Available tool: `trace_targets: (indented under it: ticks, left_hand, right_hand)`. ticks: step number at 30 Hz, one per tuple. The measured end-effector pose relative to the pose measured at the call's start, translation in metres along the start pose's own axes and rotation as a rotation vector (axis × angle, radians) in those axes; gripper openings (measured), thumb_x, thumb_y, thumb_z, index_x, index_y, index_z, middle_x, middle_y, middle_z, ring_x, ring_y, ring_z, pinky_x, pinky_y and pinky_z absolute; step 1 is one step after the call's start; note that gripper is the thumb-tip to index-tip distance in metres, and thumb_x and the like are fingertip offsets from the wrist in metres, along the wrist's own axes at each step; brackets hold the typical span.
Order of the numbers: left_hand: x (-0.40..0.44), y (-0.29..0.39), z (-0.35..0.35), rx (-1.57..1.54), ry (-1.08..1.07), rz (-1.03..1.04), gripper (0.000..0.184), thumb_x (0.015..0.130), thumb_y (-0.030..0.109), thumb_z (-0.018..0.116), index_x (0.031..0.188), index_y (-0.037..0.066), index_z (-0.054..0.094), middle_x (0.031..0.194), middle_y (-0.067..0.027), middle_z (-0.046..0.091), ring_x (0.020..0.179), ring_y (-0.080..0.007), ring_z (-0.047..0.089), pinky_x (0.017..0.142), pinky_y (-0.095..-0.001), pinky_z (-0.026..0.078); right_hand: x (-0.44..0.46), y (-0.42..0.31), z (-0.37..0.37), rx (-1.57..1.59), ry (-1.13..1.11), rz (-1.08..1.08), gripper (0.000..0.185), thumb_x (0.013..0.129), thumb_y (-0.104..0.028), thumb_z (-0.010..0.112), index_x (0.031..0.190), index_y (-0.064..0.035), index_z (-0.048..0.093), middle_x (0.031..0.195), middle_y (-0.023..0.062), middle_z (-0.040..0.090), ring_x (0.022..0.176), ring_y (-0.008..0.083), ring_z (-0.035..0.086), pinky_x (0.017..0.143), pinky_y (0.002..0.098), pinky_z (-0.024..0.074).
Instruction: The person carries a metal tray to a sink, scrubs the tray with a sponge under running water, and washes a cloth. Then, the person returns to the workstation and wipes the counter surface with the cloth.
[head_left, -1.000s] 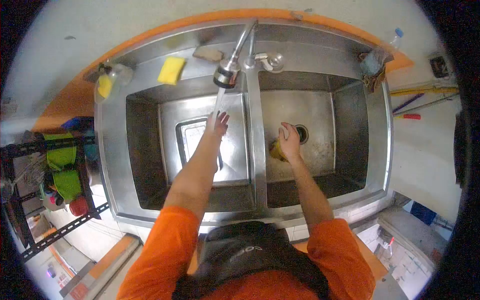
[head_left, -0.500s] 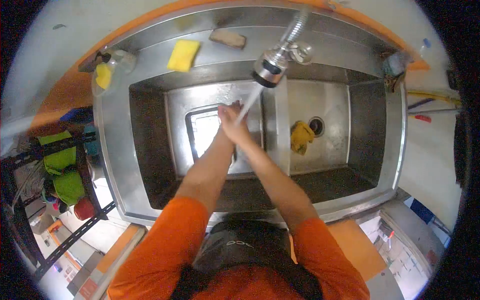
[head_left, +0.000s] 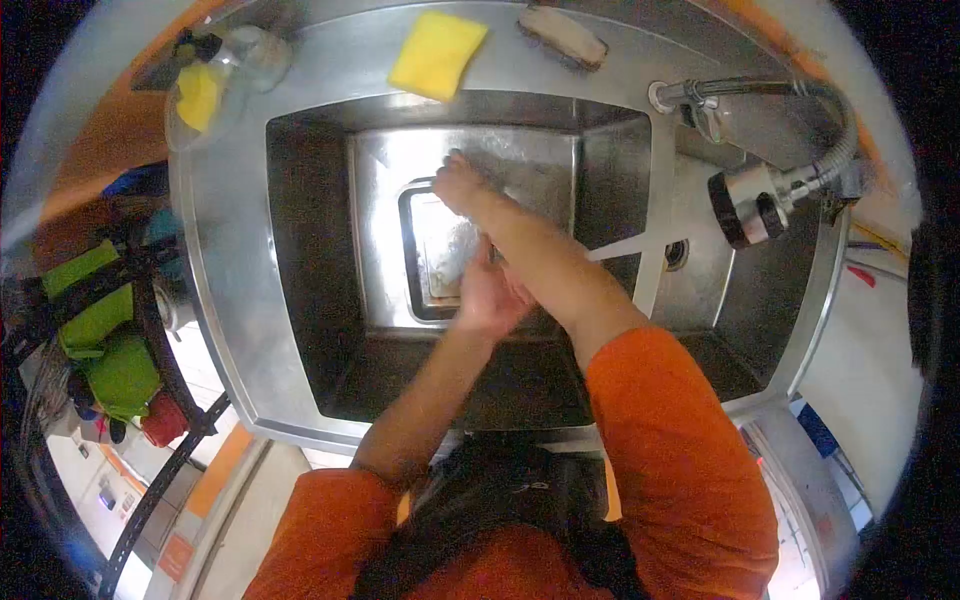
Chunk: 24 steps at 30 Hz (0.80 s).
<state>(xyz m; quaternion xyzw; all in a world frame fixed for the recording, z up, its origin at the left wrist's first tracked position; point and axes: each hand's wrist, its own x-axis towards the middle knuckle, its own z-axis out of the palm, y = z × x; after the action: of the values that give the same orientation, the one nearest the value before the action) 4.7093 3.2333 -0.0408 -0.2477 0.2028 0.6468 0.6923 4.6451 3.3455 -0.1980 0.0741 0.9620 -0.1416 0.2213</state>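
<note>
Right hand [head_left: 465, 185] over sink's left basin [head_left: 320, 230], arm slanting up-left, fingers bent; exact closure, any hold: can't tell. Left hand [head_left: 495, 300] lower, part-open, palm up against right forearm [head_left: 550, 260], thumb raised. Faucet head [head_left: 745, 207] right, tilted, water reaching that forearm.

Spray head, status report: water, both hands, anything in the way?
Spray head running, water aimed at right forearm. Right hand over basin, closure unclear. Left hand at forearm, fingers partly hidden behind it.
</note>
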Motion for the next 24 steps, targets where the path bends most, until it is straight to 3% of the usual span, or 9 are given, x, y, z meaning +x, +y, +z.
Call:
trace_targets:
  ticks: [3,7,11,14,16,18,20,21,24]
  left_hand:
    - [0.012,-0.014,0.003,-0.071,0.032,0.058,0.060,0.100,0.053,0.030,0.132,0.006,0.047,0.130,-0.0119,0.057,0.120,-0.0293,0.053,0.105,-0.0462,0.039]
    - [0.002,-0.032,0.047,-0.094,0.175,0.044,0.063,0.098,0.057,0.034,0.130,0.004,0.050,0.126,-0.0126,0.059,0.118,-0.0290,0.054,0.103,-0.0460,0.040]
    - [0.029,-0.002,0.022,0.107,0.051,0.115,0.063,0.095,0.059,0.042,0.128,0.006,0.051,0.125,-0.0129,0.059,0.112,-0.0275,0.058,0.101,-0.0428,0.043]
    - [0.000,-0.040,0.059,0.137,0.238,0.119,0.061,0.095,0.056,0.046,0.125,0.004,0.053,0.119,-0.0150,0.062,0.108,-0.0280,0.060,0.099,-0.0433,0.044]
    - [0.023,-0.030,0.016,0.226,0.235,0.093,0.060,0.094,0.055,0.049,0.127,0.005,0.052,0.119,-0.0147,0.062,0.109,-0.0278,0.059,0.098,-0.0427,0.044]
    - [0.038,-0.017,0.002,0.246,0.210,0.070,0.060,0.093,0.054,0.051,0.127,0.006,0.052,0.119,-0.0141,0.061,0.109,-0.0276,0.059,0.097,-0.0424,0.045]
    - [0.045,-0.010,0.007,0.197,0.168,0.048,0.060,0.091,0.054,0.053,0.127,0.006,0.053,0.119,-0.0132,0.061,0.108,-0.0273,0.060,0.096,-0.0422,0.046]
    - [0.040,-0.018,0.020,0.240,0.184,0.085,0.060,0.091,0.055,0.053,0.125,0.005,0.053,0.116,-0.0132,0.062,0.106,-0.0272,0.060,0.095,-0.0418,0.046]
    - [0.016,-0.041,0.036,0.375,0.276,0.105,0.061,0.092,0.055,0.051,0.122,0.003,0.054,0.108,-0.0140,0.064,0.099,-0.0276,0.063,0.090,-0.0406,0.049]
  right_hand:
    - [0.003,0.006,-0.018,-0.038,0.103,-0.166,0.018,0.085,-0.012,0.054,0.092,-0.0093,0.071,0.097,0.0097,0.069,0.106,0.0292,0.061,0.101,0.0477,0.0397]
    - [0.018,0.025,-0.013,0.373,0.338,0.212,0.017,0.082,-0.016,0.056,0.085,-0.0095,0.071,0.092,0.0152,0.068,0.092,0.0349,0.065,0.084,0.0457,0.0499]
    - [0.046,0.054,0.022,0.817,0.633,0.699,0.025,0.078,-0.027,0.057,0.074,-0.0054,0.070,0.079,0.0171,0.069,0.076,0.0349,0.067,0.072,0.0434,0.0530]
    - [0.054,0.074,0.056,0.985,0.496,0.696,0.028,0.080,-0.027,0.056,0.072,-0.0045,0.071,0.073,0.0150,0.069,0.071,0.0281,0.068,0.069,0.0406,0.0525]
    - [0.039,0.068,0.051,0.876,0.359,0.687,0.030,0.082,-0.029,0.055,0.073,-0.0041,0.071,0.071,0.0129,0.069,0.070,0.0235,0.068,0.067,0.0382,0.0520]
    - [0.032,0.064,0.053,1.071,0.272,0.729,0.031,0.085,-0.030,0.054,0.081,-0.0041,0.070,0.074,0.0118,0.070,0.072,0.0220,0.068,0.069,0.0368,0.0519]
    - [0.029,0.061,0.056,1.675,0.239,0.803,0.032,0.088,-0.031,0.053,0.094,-0.0043,0.070,0.081,0.0119,0.071,0.076,0.0233,0.068,0.073,0.0366,0.0523]
    - [-0.010,0.045,0.025,1.982,0.431,0.629,0.041,0.091,-0.032,0.051,0.116,-0.0001,0.058,0.098,0.0156,0.068,0.087,0.0293,0.067,0.082,0.0393,0.0526]
    - [-0.034,0.049,0.031,2.474,0.483,0.795,0.047,0.092,-0.033,0.051,0.122,0.0036,0.050,0.107,0.0197,0.063,0.093,0.0341,0.065,0.086,0.0409,0.0527]
